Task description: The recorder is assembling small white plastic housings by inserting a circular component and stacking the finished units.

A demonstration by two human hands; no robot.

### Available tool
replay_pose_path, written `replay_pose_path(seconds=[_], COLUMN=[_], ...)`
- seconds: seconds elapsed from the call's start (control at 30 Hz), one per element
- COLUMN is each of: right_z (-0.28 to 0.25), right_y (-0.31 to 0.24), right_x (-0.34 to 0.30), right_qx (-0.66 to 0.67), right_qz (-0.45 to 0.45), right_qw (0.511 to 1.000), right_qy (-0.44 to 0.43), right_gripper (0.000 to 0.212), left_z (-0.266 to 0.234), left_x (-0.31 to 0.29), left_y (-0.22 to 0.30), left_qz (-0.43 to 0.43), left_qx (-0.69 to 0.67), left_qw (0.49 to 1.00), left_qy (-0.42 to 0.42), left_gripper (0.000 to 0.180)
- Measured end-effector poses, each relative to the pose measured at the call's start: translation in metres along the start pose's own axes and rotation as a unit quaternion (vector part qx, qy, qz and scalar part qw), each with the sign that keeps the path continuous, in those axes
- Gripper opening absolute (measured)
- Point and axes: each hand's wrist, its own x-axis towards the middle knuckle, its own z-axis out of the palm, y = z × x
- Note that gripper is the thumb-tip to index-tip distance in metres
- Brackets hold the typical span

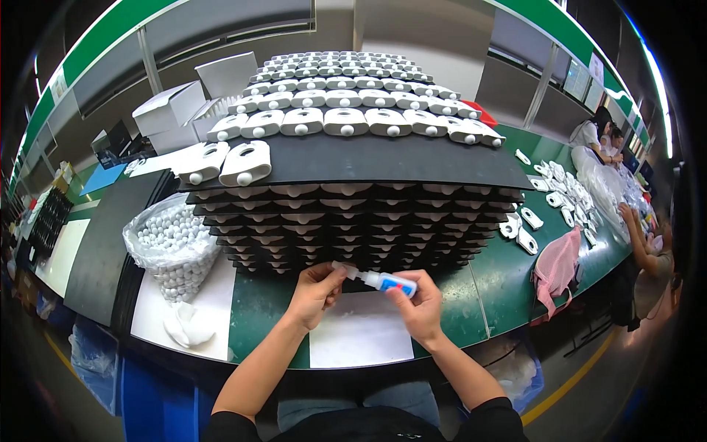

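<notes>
As both forearms (259, 366) converge over the green counter (265, 320) in the head view, the left grip (318, 292) pinches a small whitish piece (345, 269), fingers curled; the right grip (422, 306) is clamped around a white-and-blue bottle (394, 283) before stacked black trays (383, 158), nozzle (362, 276) pointing left.

- A long, glossy green table (512, 283) curves across the middle of the frame.
- Behind it, a plain beige-grey wall (335, 33) fills the top centre, with a paler upright panel (423, 37) to its right.
- A bright green band (110, 29) arches through the upper left, and matching green shows at upper right.
- Slim pale metal posts (149, 62) stand at upper left and upper right.
- A bluish-white strip light (658, 81) glows down the right edge.
- Grey floor (582, 409), lower right, bears a yellow painted line (571, 384).
</notes>
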Motion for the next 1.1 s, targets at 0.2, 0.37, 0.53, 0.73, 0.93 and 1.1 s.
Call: replay_pose_path(seconds=[0.2, 0.37, 0.53, 0.73, 0.93, 1.1], right_z=[0.008, 0.004, 0.013, 0.029, 0.009, -0.036], right_y=[-0.01, -0.033, -0.047, -0.044, -0.046, -0.02], right_x=[0.0, 0.0, -0.001, -0.014, -0.007, -0.008], right_qx=[-0.104, 0.183, 0.131, 0.0, -0.164, -0.198], right_qz=[-0.065, 0.236, 0.203, 0.095, -0.107, -0.07], right_qw=[0.992, 0.941, 0.959, 0.972, 0.963, 0.978], right_qy=[-0.029, -0.159, -0.15, -0.214, -0.184, -0.014], right_gripper=[0.025, 0.019, 0.018, 0.029, 0.046, 0.019], left_z=[0.006, 0.001, 0.004, 0.007, -0.079, -0.192], left_x=[-0.001, -0.002, -0.02, -0.062, -0.114, -0.16], left_y=[-0.001, -0.001, 0.014, 0.025, 0.075, 0.13], left_qz=[0.061, 0.142, 0.111, 0.158, 0.269, 0.277], left_qx=[0.045, 0.079, 0.048, 0.078, 0.23, 0.46], left_qw=[0.997, 0.984, 0.985, 0.983, 0.917, 0.653], left_qy=[-0.02, -0.071, -0.12, -0.052, 0.184, 0.534], left_gripper=[0.014, 0.016, 0.03, 0.023, 0.018, 0.024])
